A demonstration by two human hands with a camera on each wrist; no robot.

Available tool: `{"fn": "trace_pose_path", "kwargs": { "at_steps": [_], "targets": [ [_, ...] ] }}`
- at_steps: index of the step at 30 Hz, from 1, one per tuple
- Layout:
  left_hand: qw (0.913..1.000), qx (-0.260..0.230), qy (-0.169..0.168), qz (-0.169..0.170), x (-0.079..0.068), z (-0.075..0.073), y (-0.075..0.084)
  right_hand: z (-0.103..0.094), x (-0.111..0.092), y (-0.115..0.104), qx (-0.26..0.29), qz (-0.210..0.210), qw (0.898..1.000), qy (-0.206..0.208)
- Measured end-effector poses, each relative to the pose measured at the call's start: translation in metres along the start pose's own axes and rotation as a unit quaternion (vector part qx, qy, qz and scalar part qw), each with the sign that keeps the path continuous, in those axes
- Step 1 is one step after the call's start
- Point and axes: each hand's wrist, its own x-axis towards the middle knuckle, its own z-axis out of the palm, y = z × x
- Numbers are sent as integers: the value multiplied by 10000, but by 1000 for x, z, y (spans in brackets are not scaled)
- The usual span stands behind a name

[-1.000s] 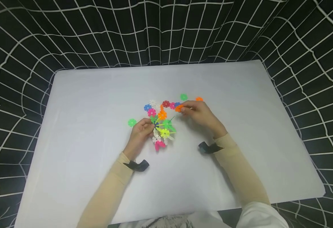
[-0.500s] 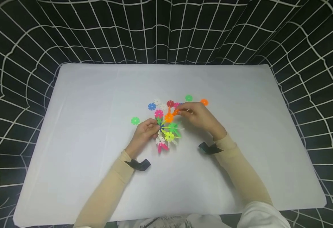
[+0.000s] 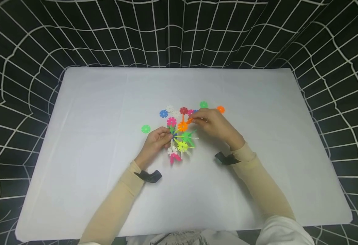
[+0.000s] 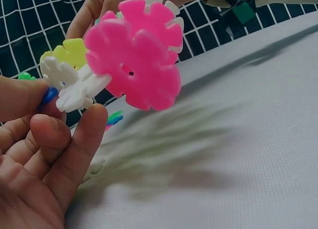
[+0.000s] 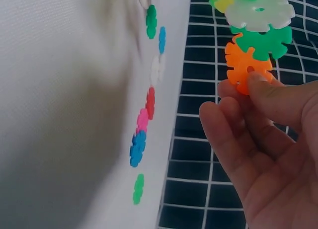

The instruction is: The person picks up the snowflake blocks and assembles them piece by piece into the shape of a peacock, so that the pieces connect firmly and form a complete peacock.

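Observation:
My left hand (image 3: 157, 142) pinches a blue snowflake disc (image 4: 49, 96) near the middle of a cluster of interlocking snowflake discs. The cluster shows a yellow disc (image 3: 182, 146), green ones (image 3: 186, 136), white discs (image 4: 83, 90) and pink discs (image 4: 144, 75). At its far side an orange disc (image 3: 182, 126) sticks up. Between thumb and fingers my right hand (image 3: 214, 124) holds another orange snowflake disc (image 5: 243, 65), its edge right at the cluster's orange one in the head view. The cluster hangs above the table, its shadow below in the left wrist view.
Loose discs lie on the white table (image 3: 105, 102) beyond the cluster: a blue one (image 3: 163, 113), a red one (image 3: 183, 110), a light green one (image 3: 203, 104) and an orange one (image 3: 220, 109). Another green disc (image 3: 146, 129) lies left. Black netting (image 3: 173, 34) surrounds the table.
My right hand has moved slightly left, bringing its orange disc from beside the loose discs to the cluster's orange disc. My left hand keeps its pinch, and the head view has shifted a little.

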Motion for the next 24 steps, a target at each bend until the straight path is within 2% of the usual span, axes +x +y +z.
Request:
{"fn": "trace_pose_path", "kwargs": {
  "at_steps": [7,14,19,21,24],
  "targets": [
    [9999,152,45,-24,0,1,3,1,0,-3,-214,-171,9996,-67],
    [9995,275,117,-91,-3,2,3,4,0,-12,-900,-628,9940,35],
    [9991,365,159,-124,-3,2,4,5,-1,-13,-1216,-653,9904,-84],
    [9990,366,217,-135,-2,2,4,5,-2,-12,-1244,-641,9901,-126],
    [9988,312,332,-155,-1,2,4,7,-1,-8,-990,-559,9935,-63]
  ]
}}
